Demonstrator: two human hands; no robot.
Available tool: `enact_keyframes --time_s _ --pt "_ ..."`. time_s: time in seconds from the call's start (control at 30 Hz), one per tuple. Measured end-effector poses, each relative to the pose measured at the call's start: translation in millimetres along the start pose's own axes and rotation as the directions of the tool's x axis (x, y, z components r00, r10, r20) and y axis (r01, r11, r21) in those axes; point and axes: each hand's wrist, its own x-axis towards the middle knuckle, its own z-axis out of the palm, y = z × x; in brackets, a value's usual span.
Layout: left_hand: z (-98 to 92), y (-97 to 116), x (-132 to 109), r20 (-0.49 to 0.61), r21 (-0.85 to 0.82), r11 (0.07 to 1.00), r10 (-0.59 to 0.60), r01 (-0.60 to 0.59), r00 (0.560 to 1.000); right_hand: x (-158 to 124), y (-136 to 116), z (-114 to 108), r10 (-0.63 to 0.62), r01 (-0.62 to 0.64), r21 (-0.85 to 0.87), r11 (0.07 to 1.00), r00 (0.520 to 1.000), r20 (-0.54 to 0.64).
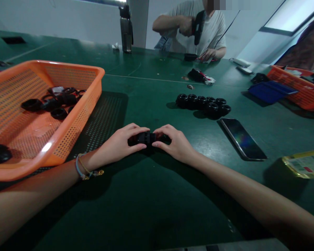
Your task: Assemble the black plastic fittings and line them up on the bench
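Note:
In the middle of the view, just above the table, is a black cylindrical plastic fitting [146, 138] with a ridged collar, lying sideways between my hands. My left hand [124, 141] is closed around its left part, thumb below and fingers on top. My right hand [174, 142] is closed too, its thumb and fingertips pinching the narrower right end. The fingers partly cover both ends of the fitting. Beyond my right hand stand several round black fittings [202, 103] in close rows.
An orange basket [75, 130] with black parts stands at left. To the right lie a phone [243, 138], a yellow-edged pack [303, 164], a blue tray [272, 91] and another orange basket [293, 87]. Across the table [146, 76], a co-worker holds a power screwdriver [199, 26] near a bottle [126, 31].

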Motion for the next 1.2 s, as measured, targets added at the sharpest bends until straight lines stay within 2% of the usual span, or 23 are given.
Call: enact_keyframes --time_s 1.2 --pt "-0.3 0.0 -0.5 0.008 -0.005 1.000 -0.009 0.009 1.000 1.1 -0.9 0.4 0.039 -0.039 -0.008 0.999 0.999 0.019"
